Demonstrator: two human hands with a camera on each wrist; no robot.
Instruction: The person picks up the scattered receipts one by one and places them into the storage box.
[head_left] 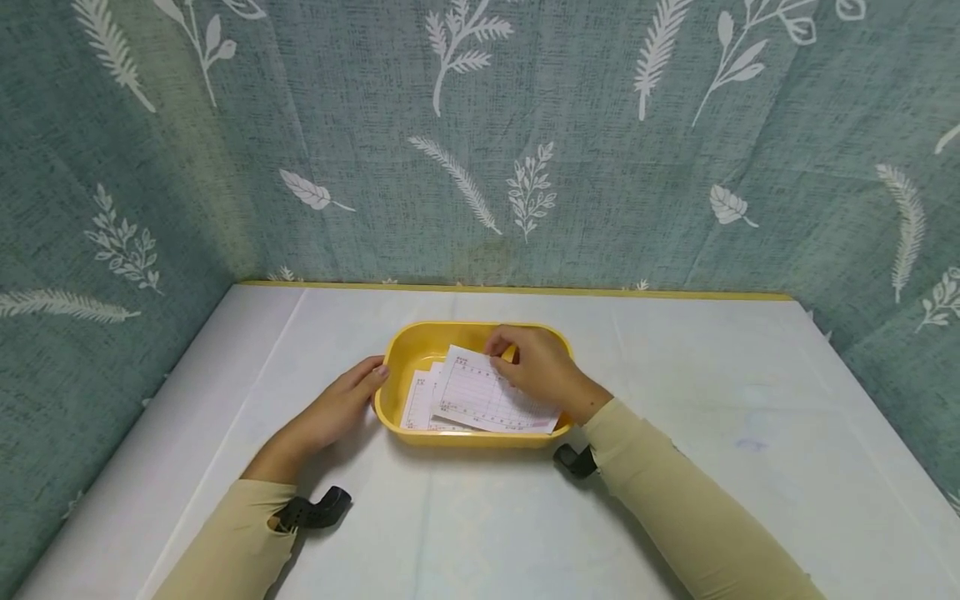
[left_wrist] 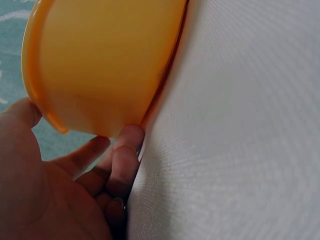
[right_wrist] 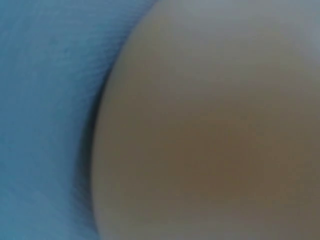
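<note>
A yellow plastic tub (head_left: pixel 427 440) with rounded corners stands on the white table. My left hand (head_left: pixel 337 407) holds its left end, thumb at the rim and fingers curled low against the outer wall, as the left wrist view shows at the tub's wall (left_wrist: pixel 105 65). Over the tub, my right hand (head_left: pixel 546 367) pinches the upper edge of a printed paper slip (head_left: pixel 476 392) between thumb and fingers. That slip lies tilted across the tub. Beneath it and to its left, more printed slips (head_left: pixel 417 400) overlap inside. In the right wrist view a blurred tub wall (right_wrist: pixel 210 140) fills most of the frame.
A white cloth-covered table (head_left: pixel 480 525) surrounds the tub. Behind it hangs a green curtain (head_left: pixel 360 125) with white leaf prints, also closing off both sides. A yellow strip (head_left: pixel 675 294) runs along the table's back edge. Black wrist mounts (head_left: pixel 318 508) sit at both sleeves.
</note>
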